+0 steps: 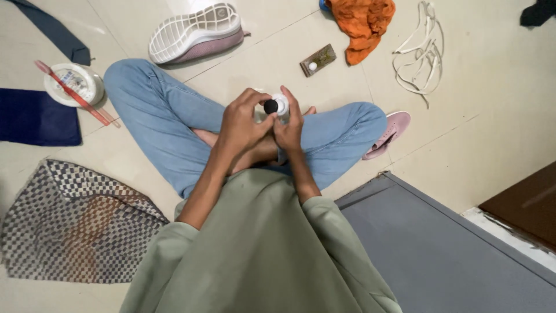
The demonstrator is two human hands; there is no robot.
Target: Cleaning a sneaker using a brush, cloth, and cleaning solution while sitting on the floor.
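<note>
Left hand (242, 124) and right hand (289, 126) both closed around small white round bottle with black cap (274, 106). Risk: cap loosens, liquid spills onto blue jeans (168, 124) below grip.

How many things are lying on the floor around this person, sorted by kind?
Shoes: 2 (upturned shoe, pink shoe)
Cloths: 3 (orange cloth, dark blue cloth, checkered cloth)
Laces: 1 bundle (white laces)
Tubs: 1 (white tub)
Toothbrushes: 1 (red toothbrush)
Small boxes: 1 (small brown box)
Total: 9
</note>
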